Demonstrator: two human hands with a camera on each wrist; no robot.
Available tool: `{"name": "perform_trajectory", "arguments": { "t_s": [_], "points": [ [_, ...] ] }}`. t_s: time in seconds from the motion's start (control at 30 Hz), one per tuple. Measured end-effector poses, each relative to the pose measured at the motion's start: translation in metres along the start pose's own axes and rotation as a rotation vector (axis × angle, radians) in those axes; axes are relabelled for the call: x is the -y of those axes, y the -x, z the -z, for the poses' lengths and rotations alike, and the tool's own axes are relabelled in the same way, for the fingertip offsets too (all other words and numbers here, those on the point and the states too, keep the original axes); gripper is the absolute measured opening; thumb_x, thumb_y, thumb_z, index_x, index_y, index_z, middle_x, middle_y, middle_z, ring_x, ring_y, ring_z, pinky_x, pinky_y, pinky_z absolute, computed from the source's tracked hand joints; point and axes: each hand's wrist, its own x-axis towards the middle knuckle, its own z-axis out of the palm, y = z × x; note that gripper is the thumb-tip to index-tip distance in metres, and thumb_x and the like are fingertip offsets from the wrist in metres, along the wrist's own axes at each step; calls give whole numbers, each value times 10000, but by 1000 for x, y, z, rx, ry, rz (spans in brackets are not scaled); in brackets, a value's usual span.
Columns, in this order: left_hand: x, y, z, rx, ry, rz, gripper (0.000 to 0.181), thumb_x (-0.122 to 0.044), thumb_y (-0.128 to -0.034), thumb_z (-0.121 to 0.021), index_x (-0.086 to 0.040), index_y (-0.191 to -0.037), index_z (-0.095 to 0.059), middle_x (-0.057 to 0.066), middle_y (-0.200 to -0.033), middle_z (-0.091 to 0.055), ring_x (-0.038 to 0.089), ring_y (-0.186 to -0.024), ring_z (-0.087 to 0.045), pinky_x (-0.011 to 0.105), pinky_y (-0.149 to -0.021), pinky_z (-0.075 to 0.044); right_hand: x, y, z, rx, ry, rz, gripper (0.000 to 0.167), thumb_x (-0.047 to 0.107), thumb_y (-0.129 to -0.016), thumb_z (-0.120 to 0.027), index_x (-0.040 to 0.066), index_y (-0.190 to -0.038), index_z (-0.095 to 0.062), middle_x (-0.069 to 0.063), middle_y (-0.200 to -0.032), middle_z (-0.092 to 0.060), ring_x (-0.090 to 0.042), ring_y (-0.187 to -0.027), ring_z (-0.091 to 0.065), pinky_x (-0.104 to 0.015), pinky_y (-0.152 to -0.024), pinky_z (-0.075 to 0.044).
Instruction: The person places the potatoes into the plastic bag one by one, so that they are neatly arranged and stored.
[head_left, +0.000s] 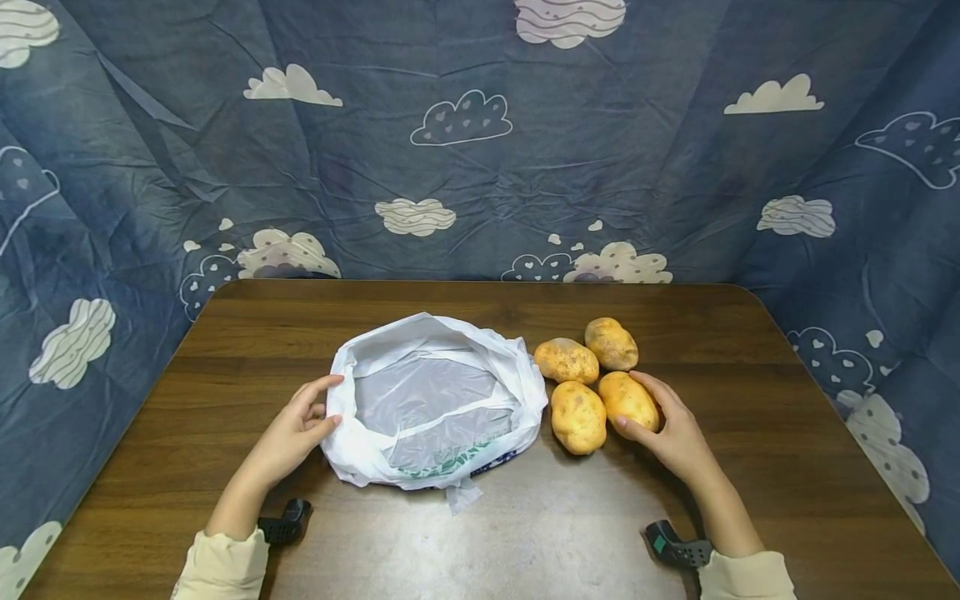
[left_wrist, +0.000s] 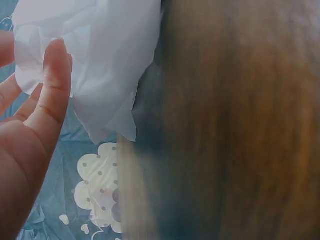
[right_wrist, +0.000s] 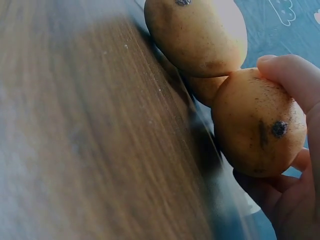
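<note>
A white plastic bag point(head_left: 442, 392) lies on the table with its mouth spread wide and its rim folded outward. My left hand point(head_left: 296, 425) is at the bag's left side. Its thumb and index fingertips touch the rim, spaced apart; in the left wrist view the thumb point(left_wrist: 57, 82) lies against the plastic point(left_wrist: 112, 60). On the right, my right hand point(head_left: 678, 433) grips a potato point(head_left: 628, 400) between thumb and fingers, and the right wrist view shows this potato point(right_wrist: 260, 125) up close. Three more potatoes lie beside it: front left point(head_left: 578, 418), back left point(head_left: 566, 361) and back point(head_left: 612, 343).
The brown wooden table point(head_left: 480, 542) ends at a straight back edge. Behind it hangs a blue cloth point(head_left: 465, 192) with a cloud pattern. Each wrist carries a black device, the left one point(head_left: 285, 523) and the right one point(head_left: 675, 546).
</note>
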Motion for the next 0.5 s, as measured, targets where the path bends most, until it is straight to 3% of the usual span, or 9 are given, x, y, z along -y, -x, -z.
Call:
{"name": "perform_trajectory", "arguments": {
  "t_s": [0.3, 0.5],
  "points": [
    [0, 0, 0, 1, -12, -6, 505, 2, -875, -544, -47, -1337, -345, 186, -1258, -319, 238, -859, -529, 256, -625, -481, 3, -1, 1, -69, 10, 12, 692, 132, -703, -764, 121, -1313, -439, -144, -1275, -426, -317, -1120, -397, -510, -855, -326],
    [1, 0, 0, 1, -11, -7, 501, 17, -871, -540, -37, -1332, -349, 190, -1248, -323, 228, -855, -537, 257, -628, -482, 6, -1, 2, -125, 23, 39, 700, 111, -696, -770, 139, -1314, -442, -100, -1282, -435, -251, -1118, -405, -220, -880, -313]
  ]
}}
